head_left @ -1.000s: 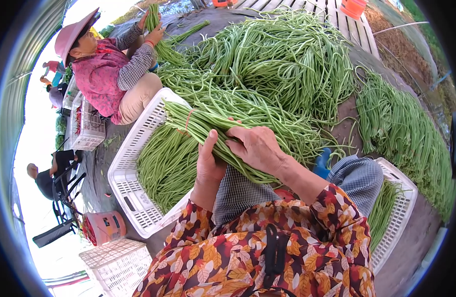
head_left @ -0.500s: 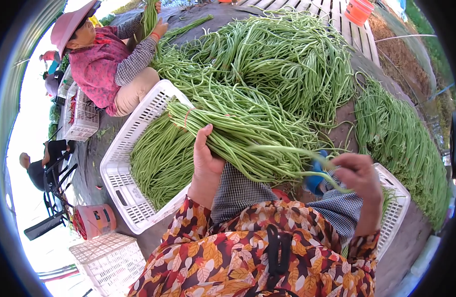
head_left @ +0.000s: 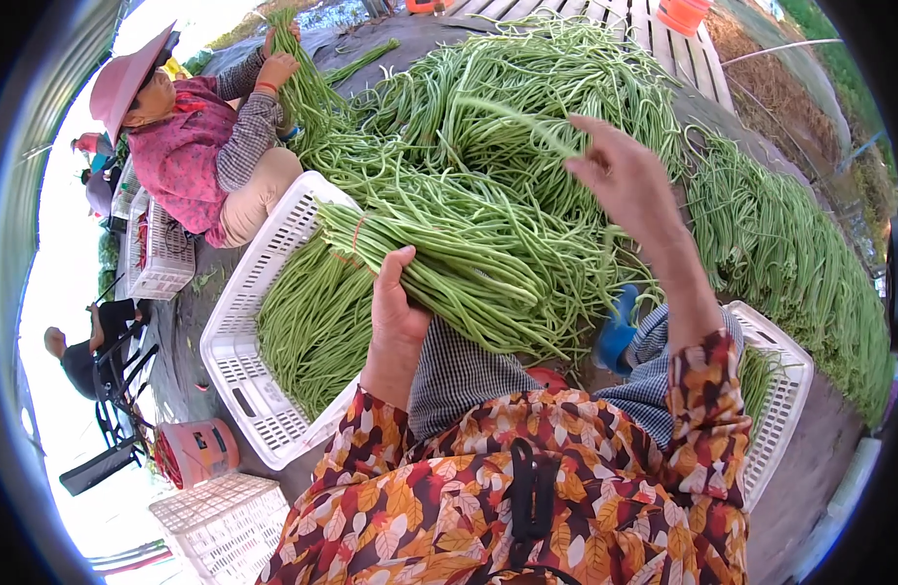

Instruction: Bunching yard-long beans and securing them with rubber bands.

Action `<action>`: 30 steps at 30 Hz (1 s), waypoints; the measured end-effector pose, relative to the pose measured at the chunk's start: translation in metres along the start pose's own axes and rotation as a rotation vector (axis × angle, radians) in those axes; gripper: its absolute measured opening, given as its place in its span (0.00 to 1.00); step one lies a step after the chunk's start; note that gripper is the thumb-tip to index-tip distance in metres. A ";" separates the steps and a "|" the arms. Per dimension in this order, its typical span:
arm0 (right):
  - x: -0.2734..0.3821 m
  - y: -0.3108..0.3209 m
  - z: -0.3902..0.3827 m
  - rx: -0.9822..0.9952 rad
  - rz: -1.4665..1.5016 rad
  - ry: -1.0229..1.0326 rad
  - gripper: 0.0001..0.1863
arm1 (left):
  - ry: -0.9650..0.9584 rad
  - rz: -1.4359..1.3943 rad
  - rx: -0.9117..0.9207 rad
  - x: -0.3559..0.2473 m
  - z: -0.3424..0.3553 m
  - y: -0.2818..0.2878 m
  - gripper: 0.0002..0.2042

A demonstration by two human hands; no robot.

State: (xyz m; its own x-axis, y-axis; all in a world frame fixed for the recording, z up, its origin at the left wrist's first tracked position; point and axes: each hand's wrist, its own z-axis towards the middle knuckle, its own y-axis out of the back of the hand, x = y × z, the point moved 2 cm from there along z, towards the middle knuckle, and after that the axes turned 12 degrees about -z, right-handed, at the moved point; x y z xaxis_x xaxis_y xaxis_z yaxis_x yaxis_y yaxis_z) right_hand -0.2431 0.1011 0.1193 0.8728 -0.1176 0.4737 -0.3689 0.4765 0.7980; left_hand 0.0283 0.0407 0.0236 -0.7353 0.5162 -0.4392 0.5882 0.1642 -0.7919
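My left hand point(head_left: 398, 310) is closed around a thick bundle of long green beans point(head_left: 449, 278), tied near its left end with a thin reddish band point(head_left: 356, 234). The bundle lies slantwise over my checked trouser leg, its left end above the beans in the white crate. My right hand point(head_left: 624, 180) is raised over the bean heap, thumb and forefinger apart. Just off these fingertips a single long bean point(head_left: 517, 119) is blurred by motion and appears loose in the air.
A white crate point(head_left: 236, 366) with beans stands at my left, another point(head_left: 776, 409) at my right. Ahead spreads a large bean heap point(head_left: 556, 117), with more beans point(head_left: 771, 234) at far right. A co-worker point(head_left: 191, 146) in a pink hat holds beans. Buckets point(head_left: 200, 450) and crates stand left.
My right hand has swung up and away from the bundle, and the single bean it held now appears released toward the heap. The left hand keeps its hold on the bundle.
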 end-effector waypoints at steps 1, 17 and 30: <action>0.013 -0.012 0.000 -0.190 -0.123 0.180 0.09 | 0.010 0.003 0.011 0.002 0.001 -0.005 0.20; 0.058 -0.090 -0.087 0.169 0.094 0.173 0.09 | 0.050 -0.030 0.004 -0.001 -0.002 -0.003 0.15; 0.068 -0.114 -0.052 0.321 0.303 -0.026 0.12 | -0.002 0.108 0.082 -0.002 -0.003 0.002 0.15</action>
State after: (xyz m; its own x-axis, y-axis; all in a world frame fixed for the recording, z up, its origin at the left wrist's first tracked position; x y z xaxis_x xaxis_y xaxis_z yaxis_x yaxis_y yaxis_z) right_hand -0.1250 0.0847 0.0412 0.7034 -0.0383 0.7098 -0.6908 0.1983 0.6953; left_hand 0.0314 0.0425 0.0240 -0.6698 0.5254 -0.5247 0.6347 0.0385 -0.7718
